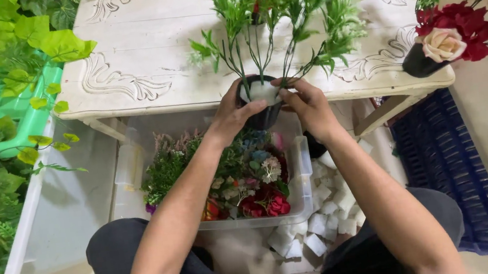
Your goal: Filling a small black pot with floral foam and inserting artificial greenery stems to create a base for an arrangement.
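White carved wooden table (142, 50): bears the small black round pot (263, 116) at its near edge, green plastic stems in white foam. Clear plastic bin (304, 167) below: mixed artificial flowers. Left hand (232, 117) and right hand (308, 106): fingers curled, clasping the pot's sides.

I see no labels, signs or screens. The only packaging is a clear plastic storage box (302, 167), rectangular with rounded corners, standing on the floor just under the near edge of the white carved table (144, 62), between my forearms. It is filled with artificial flowers, red, white and blue, and with green sprigs. Left of the table, a larger white tub (20, 239) with a long straight rim is packed with green leafy foliage. I can see no printing on either.
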